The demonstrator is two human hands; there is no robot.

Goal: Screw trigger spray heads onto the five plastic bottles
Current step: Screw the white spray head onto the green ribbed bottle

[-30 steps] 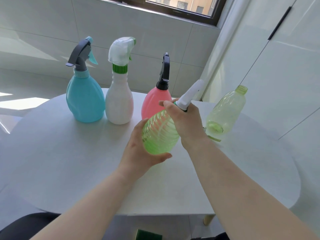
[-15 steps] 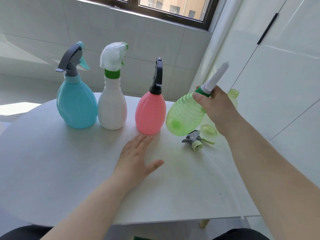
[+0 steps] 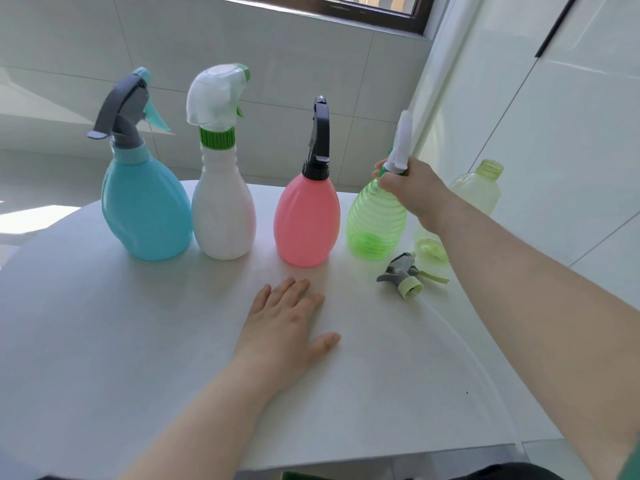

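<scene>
Head view shows us standing the green ribbed bottle (image 3: 375, 220) on the white worktop (image 3: 104, 341), at the end of a row beside the pink bottle (image 3: 306, 223), the white bottle (image 3: 223, 216) and the blue bottle (image 3: 145, 209). Our right hand (image 3: 412, 188) is wrapped around the neck and collar of its white spray head (image 3: 401, 143), fingers curled tight there, which we judge is the surest place to steady a bottle as its base meets the surface. Our left hand (image 3: 287, 327) lies flat and spread on the worktop in front of the pink bottle, holding nothing, seemingly just resting.

Four bottles in the row carry heads. The fifth, a pale clear bottle (image 3: 474, 192), stands behind our right forearm with its neck bare, and its grey trigger head (image 3: 401, 275) lies on its side just in front of it, near the green bottle's base. We judge that pairing is the last step, and both pieces sit within easy reach of our right hand.
</scene>
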